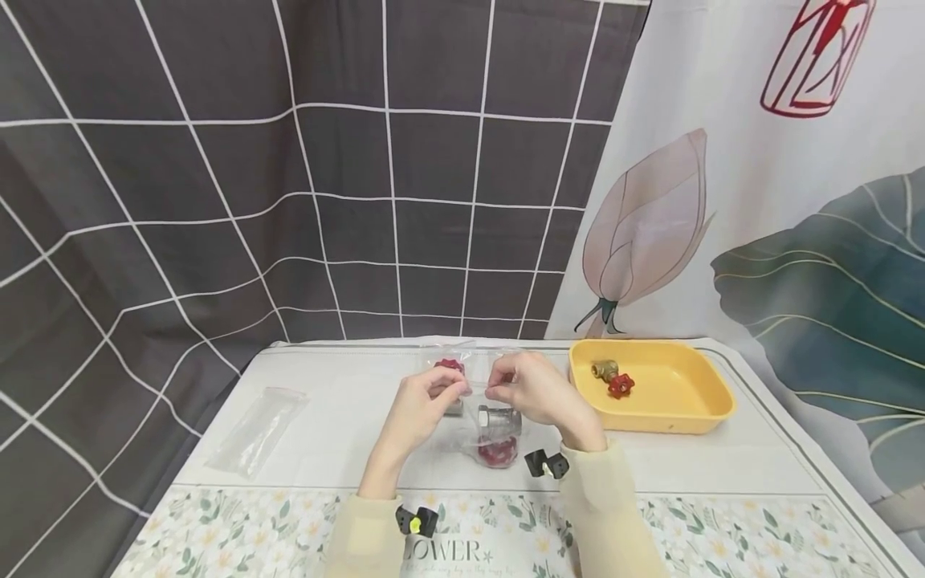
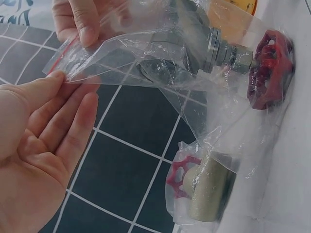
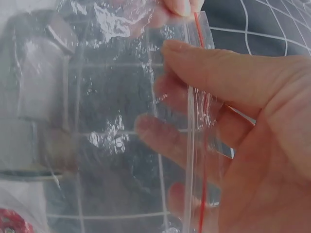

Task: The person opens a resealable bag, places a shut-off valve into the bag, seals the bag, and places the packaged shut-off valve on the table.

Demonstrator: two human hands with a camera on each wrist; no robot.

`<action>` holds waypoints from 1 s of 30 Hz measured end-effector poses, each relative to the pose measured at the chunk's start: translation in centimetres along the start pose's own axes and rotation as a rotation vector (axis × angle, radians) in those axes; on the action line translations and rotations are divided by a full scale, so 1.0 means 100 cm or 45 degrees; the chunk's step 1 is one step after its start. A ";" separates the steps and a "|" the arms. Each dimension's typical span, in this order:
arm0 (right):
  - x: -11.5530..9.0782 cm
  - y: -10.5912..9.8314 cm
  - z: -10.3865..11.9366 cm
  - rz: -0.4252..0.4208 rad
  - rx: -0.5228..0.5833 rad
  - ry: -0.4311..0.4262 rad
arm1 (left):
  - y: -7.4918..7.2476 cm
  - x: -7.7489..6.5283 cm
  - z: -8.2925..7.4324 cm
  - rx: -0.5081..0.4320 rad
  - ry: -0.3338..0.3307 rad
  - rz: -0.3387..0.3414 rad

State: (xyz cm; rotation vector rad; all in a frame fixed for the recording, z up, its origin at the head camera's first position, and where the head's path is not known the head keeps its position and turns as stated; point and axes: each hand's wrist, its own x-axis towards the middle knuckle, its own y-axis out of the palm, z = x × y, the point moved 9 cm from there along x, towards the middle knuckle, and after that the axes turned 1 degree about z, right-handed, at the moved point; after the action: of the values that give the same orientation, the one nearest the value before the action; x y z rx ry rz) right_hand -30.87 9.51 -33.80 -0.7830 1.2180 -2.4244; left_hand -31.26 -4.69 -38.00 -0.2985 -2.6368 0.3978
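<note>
Left hand [image 1: 421, 403] and right hand [image 1: 536, 389] pinching clear bag [image 3: 112, 107]; red-handled valve [image 1: 499, 425] inside, below hands.

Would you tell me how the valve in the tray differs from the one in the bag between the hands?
The tray valve has a brassy body; the held valve looks silvery. The tray valve lies bare in the yellow tray; the held valve is inside a clear bag pinched by the left hand and right hand. The held valve looks larger in the head view than the tray valve. Both have red handwheels.
</note>
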 end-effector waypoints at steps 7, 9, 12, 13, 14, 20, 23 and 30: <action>0.000 0.002 0.001 -0.005 0.072 -0.085 | -0.001 -0.001 0.003 -0.022 -0.005 -0.013; 0.000 0.003 0.001 0.002 0.080 -0.077 | -0.001 -0.002 0.003 -0.042 -0.007 -0.016; 0.000 0.003 -0.001 0.013 0.063 -0.038 | 0.000 -0.001 0.004 -0.059 -0.007 -0.019; 0.000 0.003 -0.002 0.017 0.050 -0.026 | 0.000 -0.001 0.004 -0.062 -0.009 -0.018; 0.000 0.003 -0.003 0.020 0.036 -0.013 | 0.000 -0.001 0.004 -0.064 -0.011 -0.014; -0.001 0.003 -0.007 0.046 -0.027 0.041 | 0.000 0.000 0.006 -0.060 -0.024 0.019; -0.002 0.002 -0.010 0.042 -0.034 0.056 | 0.000 0.001 0.006 -0.056 -0.016 0.019; -0.003 0.000 -0.008 0.045 -0.028 0.052 | 0.001 0.000 0.006 -0.053 -0.053 -0.008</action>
State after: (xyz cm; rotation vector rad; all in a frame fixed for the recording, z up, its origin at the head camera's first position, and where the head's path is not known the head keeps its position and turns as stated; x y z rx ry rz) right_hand -31.14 10.14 -34.30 -0.7156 1.2653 -2.4132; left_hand -31.57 -4.75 -38.54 -0.2978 -2.6890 0.3515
